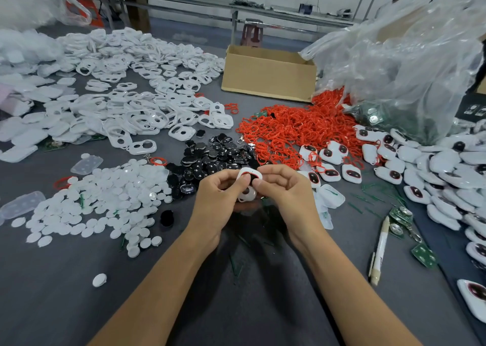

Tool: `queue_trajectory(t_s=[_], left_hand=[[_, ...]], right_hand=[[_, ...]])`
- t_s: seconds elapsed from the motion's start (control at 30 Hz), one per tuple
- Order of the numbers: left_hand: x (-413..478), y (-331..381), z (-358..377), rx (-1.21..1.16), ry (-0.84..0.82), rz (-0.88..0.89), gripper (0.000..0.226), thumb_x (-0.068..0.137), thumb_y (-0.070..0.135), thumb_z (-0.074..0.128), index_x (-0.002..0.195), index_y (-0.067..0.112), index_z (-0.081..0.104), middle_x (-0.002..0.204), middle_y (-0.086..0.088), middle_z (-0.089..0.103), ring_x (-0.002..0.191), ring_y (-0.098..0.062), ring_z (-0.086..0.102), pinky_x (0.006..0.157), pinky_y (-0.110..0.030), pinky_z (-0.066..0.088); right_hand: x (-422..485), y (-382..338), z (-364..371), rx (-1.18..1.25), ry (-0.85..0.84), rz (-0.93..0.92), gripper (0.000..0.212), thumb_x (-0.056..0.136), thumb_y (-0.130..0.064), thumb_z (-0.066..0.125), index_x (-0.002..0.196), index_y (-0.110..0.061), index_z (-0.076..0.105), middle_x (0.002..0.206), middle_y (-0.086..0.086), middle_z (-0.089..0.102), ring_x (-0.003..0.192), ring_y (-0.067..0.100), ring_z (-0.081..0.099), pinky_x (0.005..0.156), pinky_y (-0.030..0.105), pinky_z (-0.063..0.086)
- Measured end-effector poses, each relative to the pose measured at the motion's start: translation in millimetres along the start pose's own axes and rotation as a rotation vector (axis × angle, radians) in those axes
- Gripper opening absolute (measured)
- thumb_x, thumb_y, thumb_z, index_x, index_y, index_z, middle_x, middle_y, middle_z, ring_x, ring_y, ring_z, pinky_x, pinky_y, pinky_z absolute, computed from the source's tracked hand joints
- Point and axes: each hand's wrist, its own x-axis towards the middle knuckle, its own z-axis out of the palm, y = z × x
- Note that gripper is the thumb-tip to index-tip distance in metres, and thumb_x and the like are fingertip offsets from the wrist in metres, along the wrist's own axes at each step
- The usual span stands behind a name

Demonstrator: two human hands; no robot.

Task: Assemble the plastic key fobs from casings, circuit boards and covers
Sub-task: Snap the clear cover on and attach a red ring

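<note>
Both forearms reach up from the bottom edge and meet over the grey table (79, 306). There the left hand (219, 188) and right hand (282, 188) pinch one white casing (247, 195) between curled fingers and thumbs, just above the surface. A red ring (249, 173) lines its upper opening, and something black sits inside. It is probably an insert, though the thumbs hide most of it.

Uneven thumb pressure could tip that piece askew or pop the ring from its seat. A slip would drop the parts among the black inserts (210, 156) just beyond, where they would be hard to pick out.

Heaped to the right are loose red rings (289, 130), to the left white discs (105, 201), and at far right finished fobs (434, 166). A pen (380, 248) and circuit boards (423, 255) lie near the right forearm. Nothing blocks the hands.
</note>
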Motion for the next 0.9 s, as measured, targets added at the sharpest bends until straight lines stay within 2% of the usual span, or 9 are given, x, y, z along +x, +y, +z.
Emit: queue_trajectory(t_s=[0.1,0.27,0.37,0.5,0.6,0.7,0.77,0.83,0.9], left_hand=[[-1.8,4.3,-0.2,-0.076,-0.048,-0.032,0.008,0.089,0.009,0.065,0.090,0.003,0.070,0.076,-0.011,0.068,0.070,-0.017,0.067,0.057,-0.027,0.058],[-1.3,5.5,0.7,-0.061,-0.042,-0.040,0.012,0.092,0.012,0.061,0.093,0.003,0.069,0.076,-0.008,0.069,0.070,-0.015,0.066,0.064,-0.029,0.059],[-0.6,7.6,-0.9,-0.085,-0.091,-0.061,0.011,0.087,0.016,0.063,0.084,0.009,0.071,0.073,-0.004,0.071,0.068,-0.013,0.066,0.067,-0.028,0.057],[-0.2,11.8,-4.6,-0.216,-0.181,-0.133,0.016,0.073,0.025,0.065,0.073,0.013,0.076,0.075,-0.004,0.072,0.067,-0.013,0.066,0.062,-0.024,0.055],[0.5,12.5,-8.9,-0.249,-0.227,-0.143,0.017,0.071,0.026,0.066,0.074,0.014,0.078,0.078,-0.003,0.073,0.068,-0.012,0.067,0.064,-0.024,0.054],[-1.8,13.1,-6.1,-0.240,-0.208,-0.106,0.021,0.069,0.032,0.067,0.075,0.014,0.077,0.078,-0.003,0.072,0.068,-0.011,0.065,0.064,-0.025,0.053],[-3.5,10.7,-1.5,-0.147,-0.082,-0.022,0.025,0.068,0.037,0.070,0.073,0.012,0.073,0.068,-0.002,0.069,0.060,-0.009,0.063,0.055,-0.021,0.051],[-4.9,6.4,1.3,-0.015,0.033,0.078,0.026,0.076,0.034,0.071,0.076,0.008,0.071,0.062,-0.003,0.067,0.054,-0.009,0.060,0.049,-0.020,0.048],[-6.6,5.6,3.7,-0.005,0.053,0.091,0.021,0.088,0.024,0.066,0.081,0.006,0.073,0.070,-0.009,0.071,0.059,-0.013,0.066,0.052,-0.022,0.052]], right_hand=[[1.3,0.0,-2.9,0.065,-0.001,0.041,0.021,0.080,0.006,0.066,0.095,-0.008,0.067,0.082,0.012,0.071,0.074,0.022,0.065,0.073,0.030,0.053],[0.9,-1.4,-4.0,0.172,-0.081,0.060,0.026,0.079,0.001,0.067,0.101,-0.011,0.064,0.082,0.009,0.073,0.071,0.019,0.067,0.067,0.025,0.053],[1.4,-2.8,-4.6,0.248,-0.095,0.073,0.031,0.072,-0.006,0.069,0.102,-0.011,0.063,0.080,0.010,0.072,0.068,0.020,0.066,0.067,0.026,0.053],[2.8,-6.0,-5.1,0.450,-0.140,0.138,0.041,0.070,-0.002,0.063,0.110,-0.004,0.058,0.077,0.010,0.071,0.063,0.015,0.065,0.059,0.022,0.052],[1.9,-7.7,-6.5,0.499,-0.211,0.146,0.042,0.072,0.000,0.060,0.113,-0.002,0.057,0.079,0.011,0.071,0.069,0.017,0.067,0.065,0.023,0.055],[0.5,-11.4,-5.3,0.502,-0.244,0.081,0.042,0.072,-0.001,0.059,0.114,-0.003,0.056,0.070,0.004,0.070,0.067,0.013,0.066,0.068,0.023,0.054],[-0.1,-13.5,-4.9,0.428,-0.188,-0.007,0.040,0.072,-0.002,0.063,0.111,-0.007,0.057,0.071,0.004,0.070,0.067,0.015,0.065,0.069,0.024,0.054],[-1.2,-14.0,-6.3,0.176,-0.079,-0.158,0.039,0.073,0.001,0.070,0.107,-0.015,0.058,0.073,0.001,0.071,0.068,0.015,0.063,0.070,0.023,0.050],[-3.4,-12.6,-6.4,-0.132,-0.008,-0.329,0.042,0.074,0.002,0.072,0.105,-0.023,0.058,0.072,-0.007,0.069,0.067,0.007,0.060,0.067,0.016,0.044]])
